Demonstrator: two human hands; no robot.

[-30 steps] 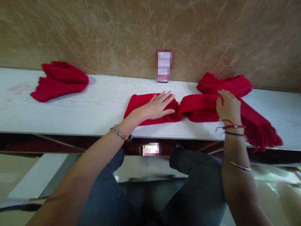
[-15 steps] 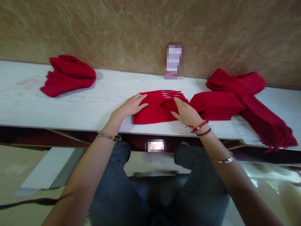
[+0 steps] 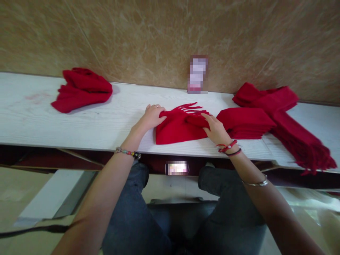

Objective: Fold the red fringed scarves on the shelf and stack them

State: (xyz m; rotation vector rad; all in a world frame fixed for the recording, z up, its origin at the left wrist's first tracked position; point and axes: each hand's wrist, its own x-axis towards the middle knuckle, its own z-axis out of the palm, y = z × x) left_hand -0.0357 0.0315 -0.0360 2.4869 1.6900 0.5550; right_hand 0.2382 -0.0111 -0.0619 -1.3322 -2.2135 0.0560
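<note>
A red fringed scarf (image 3: pixel 174 131) lies folded on the white tabletop (image 3: pixel 127 106) in front of me, its loose tassels at the far edge. My left hand (image 3: pixel 153 116) pinches the far left corner, thumb on top, and lifts it slightly. At the other end, my right hand (image 3: pixel 216 127) is closed on the scarf's right edge, where the cloth bulges up in a small fold. Just right of that hand sits a neat stack of folded red cloth (image 3: pixel 245 122), probably scarves too.
Crumpled red cloth (image 3: pixel 83 90) rests at the left. Behind the stack, longer red scarves (image 3: pixel 292 125) lie crossed, fringes hanging near the front edge. A blurred-out upright item (image 3: pixel 198 72) leans on the marbled wall (image 3: pixel 148 39). Another pixelated object (image 3: pixel 177 168) is under the tabletop edge.
My left hand has gone from lying on the scarf to gripping its far left corner, which has risen. My right hand has closed on the right side. The view has shifted slightly.
</note>
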